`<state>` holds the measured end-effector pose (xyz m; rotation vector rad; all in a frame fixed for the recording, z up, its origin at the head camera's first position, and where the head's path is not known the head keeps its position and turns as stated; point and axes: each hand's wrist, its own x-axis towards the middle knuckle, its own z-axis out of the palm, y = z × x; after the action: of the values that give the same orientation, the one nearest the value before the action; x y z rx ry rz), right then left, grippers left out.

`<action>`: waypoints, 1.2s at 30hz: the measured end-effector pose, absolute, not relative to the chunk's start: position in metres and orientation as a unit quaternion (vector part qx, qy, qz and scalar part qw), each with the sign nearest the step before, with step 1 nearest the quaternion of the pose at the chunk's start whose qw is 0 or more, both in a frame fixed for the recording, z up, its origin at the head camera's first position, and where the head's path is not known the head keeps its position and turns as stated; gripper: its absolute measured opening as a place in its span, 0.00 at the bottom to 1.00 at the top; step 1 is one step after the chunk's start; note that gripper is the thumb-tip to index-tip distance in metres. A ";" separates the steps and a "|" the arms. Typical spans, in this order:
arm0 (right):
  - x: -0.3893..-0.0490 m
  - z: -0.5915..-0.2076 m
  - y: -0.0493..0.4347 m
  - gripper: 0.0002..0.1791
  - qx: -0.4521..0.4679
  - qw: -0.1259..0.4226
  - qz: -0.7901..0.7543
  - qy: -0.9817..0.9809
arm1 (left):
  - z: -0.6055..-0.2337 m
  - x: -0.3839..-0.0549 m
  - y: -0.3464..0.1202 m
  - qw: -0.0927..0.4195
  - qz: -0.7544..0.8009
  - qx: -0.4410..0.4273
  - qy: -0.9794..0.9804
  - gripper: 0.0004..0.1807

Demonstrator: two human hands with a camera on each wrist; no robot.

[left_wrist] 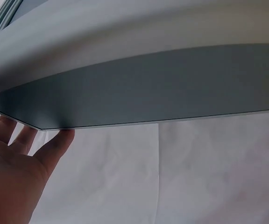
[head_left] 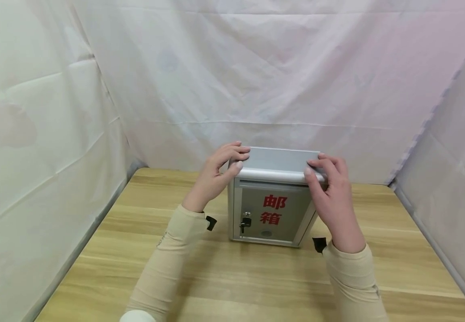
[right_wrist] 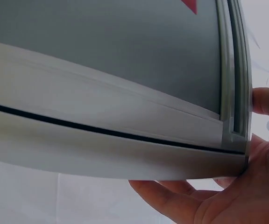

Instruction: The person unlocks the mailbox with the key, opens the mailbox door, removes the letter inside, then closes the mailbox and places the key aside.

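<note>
Mailbox (head_left: 273, 210), one, two grips (head_left: 214, 170) (head_left: 333, 188), one key (head_left: 245, 222)

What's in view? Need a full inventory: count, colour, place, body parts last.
mailbox: 1, silver-grey, on the table between the hands
red characters: 2, red, on the mailbox's front
lock: 1, silver and black, left part of that front
table: 1, light wood-coloured, under the mailbox
cloth: sheet count unclear, whitish, behind the table and along both sides
tabs: 2, black, one by each wrist
round piece: 1, white, bottom edge by the left sleeve, partly cut off
sleeves: 2, beige, on both forearms
left hand: 1, bare, gripping the mailbox's top left corner
right hand: 1, bare, gripping its top right corner
</note>
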<state>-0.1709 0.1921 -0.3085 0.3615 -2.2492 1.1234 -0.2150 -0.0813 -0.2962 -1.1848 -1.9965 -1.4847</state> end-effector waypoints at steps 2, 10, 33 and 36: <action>-0.172 -0.308 0.195 0.17 0.139 0.292 0.424 -0.846 | -0.297 -0.217 -0.081 0.193 -0.525 -0.424 -0.712 0.12; -0.175 -0.312 0.198 0.20 0.159 0.297 0.401 -0.852 | -0.295 -0.225 -0.078 0.188 -0.527 -0.418 -0.716 0.10; -0.123 -0.362 0.133 0.07 0.246 0.265 0.259 -0.896 | -0.302 -0.219 -0.081 0.193 -0.532 -0.420 -0.710 0.12; -0.126 -0.369 0.125 0.11 0.254 0.239 0.236 -0.907 | -0.298 -0.213 -0.081 0.190 -0.539 -0.418 -0.706 0.12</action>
<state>-0.1259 0.1249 -0.3695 0.6960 -2.4837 0.6472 -0.2132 -0.0815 -0.2982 -1.1741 -1.9853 -1.5136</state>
